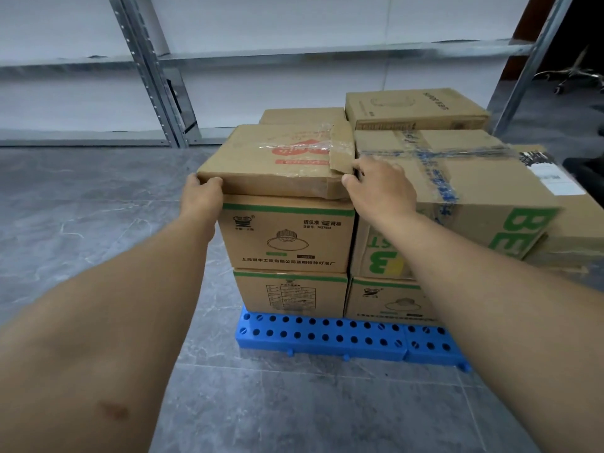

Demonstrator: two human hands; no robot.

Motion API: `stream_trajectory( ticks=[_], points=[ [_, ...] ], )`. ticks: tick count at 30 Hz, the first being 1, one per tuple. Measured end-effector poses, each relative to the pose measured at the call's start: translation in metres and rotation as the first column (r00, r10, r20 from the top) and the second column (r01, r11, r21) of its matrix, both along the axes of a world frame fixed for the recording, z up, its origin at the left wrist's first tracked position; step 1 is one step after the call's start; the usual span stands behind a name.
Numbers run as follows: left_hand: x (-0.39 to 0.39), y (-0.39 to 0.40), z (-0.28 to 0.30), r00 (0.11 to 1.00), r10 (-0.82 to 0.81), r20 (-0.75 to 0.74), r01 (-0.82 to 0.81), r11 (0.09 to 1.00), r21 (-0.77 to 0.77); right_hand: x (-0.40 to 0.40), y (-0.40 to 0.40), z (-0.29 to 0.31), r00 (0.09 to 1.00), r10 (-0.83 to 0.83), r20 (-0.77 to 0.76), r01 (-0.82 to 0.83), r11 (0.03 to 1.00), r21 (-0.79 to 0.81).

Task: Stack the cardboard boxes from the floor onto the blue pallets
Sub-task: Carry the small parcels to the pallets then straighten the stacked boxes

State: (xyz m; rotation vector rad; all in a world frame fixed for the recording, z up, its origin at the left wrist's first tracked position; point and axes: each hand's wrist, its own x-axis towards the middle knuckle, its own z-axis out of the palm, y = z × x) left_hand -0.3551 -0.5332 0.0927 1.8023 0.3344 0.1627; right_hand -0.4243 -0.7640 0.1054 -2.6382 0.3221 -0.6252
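The flat top box (274,158) is being seated on the 2-box stack, gripped at its near corners by the left hand (202,194) and right hand (376,184). Squaring, then release, seems due next.

Top-left box (277,161): plain tan cardboard w/ red print, partly under shiny clear tape. Lamp box (287,235) beneath: tan, green stripe along upper edge, black lamp drawing + black characters, small green & black labels. Bottom-left box (291,294): same tan w/ green stripe, black table print. Big right box (457,191): tan, crossed by blue-printed tape, bold green letters on sides, a yellow patch low down. Pallet (327,335): bright blue, rows of round dark holes. Floor (98,207): grey marble-look w/ pale veins. Shelving (147,70): light grey metal.
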Motion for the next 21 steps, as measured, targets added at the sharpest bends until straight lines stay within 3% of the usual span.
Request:
stream_trajectory(
  ticks=[8,21],
  points=[
    [-0.009,0.0,-0.014,0.996,0.022,0.082,-0.019,0.999,-0.033,-0.002,-0.001,0.0,1.0,-0.013,0.021,0.012,0.999,0.041],
    [-0.006,0.0,-0.021,0.997,-0.031,0.067,0.032,0.999,-0.019,-0.004,0.0,-0.005,0.997,-0.03,0.07,0.03,1.0,-0.002]
  ],
)
